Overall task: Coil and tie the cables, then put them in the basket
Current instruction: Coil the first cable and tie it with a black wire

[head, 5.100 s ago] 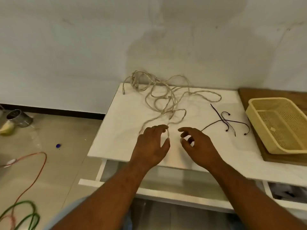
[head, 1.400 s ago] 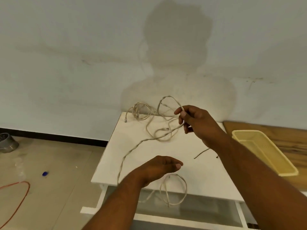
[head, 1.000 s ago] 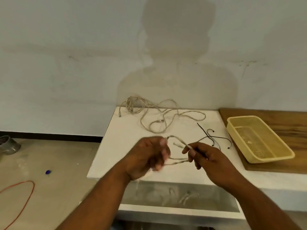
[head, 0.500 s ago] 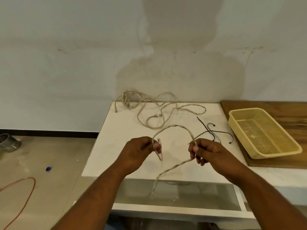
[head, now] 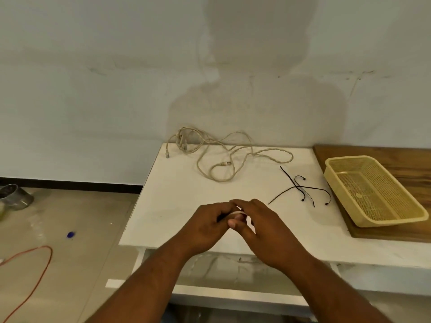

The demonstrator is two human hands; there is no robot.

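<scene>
Two hands meet over the bench point(head: 175, 206) front: left hand point(head: 207, 227) pinches a short bit of beige cable point(head: 238, 213); right hand point(head: 265, 234) lies fingers over it, grip can't tell. Cable tangle point(head: 219, 180) sits at the bench back, yellow basket point(head: 373, 215) well apart, right.

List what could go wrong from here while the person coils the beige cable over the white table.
1. The beige cable held between the left hand and right hand may spring loose: the black ties lie apart, untouched.
2. The tangled cables behind loop over each other and may snag when pulled.
</scene>
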